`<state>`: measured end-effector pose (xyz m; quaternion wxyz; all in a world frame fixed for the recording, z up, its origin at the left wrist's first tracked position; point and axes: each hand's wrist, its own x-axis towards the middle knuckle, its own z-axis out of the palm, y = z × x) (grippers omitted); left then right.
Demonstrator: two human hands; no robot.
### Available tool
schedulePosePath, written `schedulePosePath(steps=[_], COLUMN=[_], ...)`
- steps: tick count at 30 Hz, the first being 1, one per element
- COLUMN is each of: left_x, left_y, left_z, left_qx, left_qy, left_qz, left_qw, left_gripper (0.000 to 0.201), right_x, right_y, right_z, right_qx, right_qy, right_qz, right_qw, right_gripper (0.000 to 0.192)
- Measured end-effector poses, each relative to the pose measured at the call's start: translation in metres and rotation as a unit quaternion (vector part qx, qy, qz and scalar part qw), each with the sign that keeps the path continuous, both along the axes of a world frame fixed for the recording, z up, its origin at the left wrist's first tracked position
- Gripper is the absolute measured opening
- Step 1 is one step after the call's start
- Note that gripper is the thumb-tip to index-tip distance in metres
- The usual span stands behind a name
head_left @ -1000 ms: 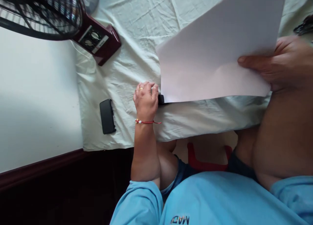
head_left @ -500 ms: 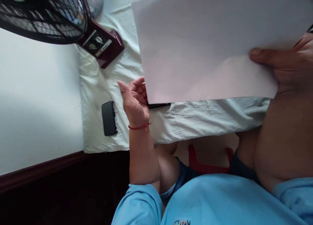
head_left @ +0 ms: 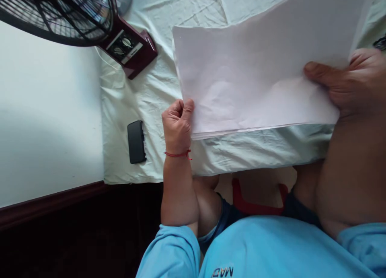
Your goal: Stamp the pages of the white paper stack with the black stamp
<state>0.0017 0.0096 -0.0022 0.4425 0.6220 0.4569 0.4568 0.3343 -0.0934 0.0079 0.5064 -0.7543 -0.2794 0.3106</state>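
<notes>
Large white sheets of paper are held up over the cloth-covered table, their layered edges showing along the near side. My left hand is closed on the stack's near left corner, thumb on top and a red string bracelet at the wrist. At the right end, my right hand grips the sheets with its thumb pressed on the top face; its other fingers are hidden underneath.
A dark red table fan stands at the far left by the wall. Nearer, a black phone-like case lies on the pale green cloth. Part of a dark object shows at the right edge. Below the table is a red stool.
My left hand has gone from open fingers beside the paper to closing on its left corner. The paper has lowered a little, and several layers now show. The right hand keeps its grip.
</notes>
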Motion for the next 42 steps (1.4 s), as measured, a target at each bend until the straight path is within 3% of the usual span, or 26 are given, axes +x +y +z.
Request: schedulePosePath(steps=[6, 12, 17, 26, 31, 37, 42], left_x=[0.001, 0.003, 0.000, -0.001, 0.000, -0.002, -0.004], left_y=[0.000, 0.002, 0.002, 0.000, 0.000, 0.000, 0.001], left_z=[-0.002, -0.003, -0.003, -0.001, 0.000, 0.000, 0.000], left_qx=[-0.006, 0.013, -0.006, -0.025, -0.032, -0.037, -0.069], left_qy=[-0.014, -0.016, -0.018, -0.031, -0.045, -0.043, -0.073], left_qz=[-0.034, 0.008, -0.030, -0.012, -0.036, -0.004, -0.059], left_qw=[0.999, 1.000, 0.999, 0.999, 0.998, 0.998, 0.993], left_gripper=[0.046, 0.060, 0.055, 0.065, 0.051, 0.067, 0.052], right_x=[-0.003, -0.011, -0.006, 0.000, -0.006, -0.007, -0.002], right_y=[0.002, 0.004, 0.003, 0.000, 0.002, 0.003, 0.001], right_z=[0.006, 0.017, 0.014, 0.007, 0.016, 0.011, 0.005], right_qx=[0.021, 0.004, -0.008, 0.030, 0.018, 0.043, 0.048], right_qy=[0.041, 0.047, 0.021, 0.044, 0.048, 0.070, 0.045], right_qz=[-0.049, -0.060, -0.098, -0.014, -0.083, -0.062, -0.093], right_qw=[0.998, 0.997, 0.995, 0.999, 0.995, 0.995, 0.994], right_gripper=[0.021, 0.017, 0.020, 0.025, 0.016, 0.018, 0.019])
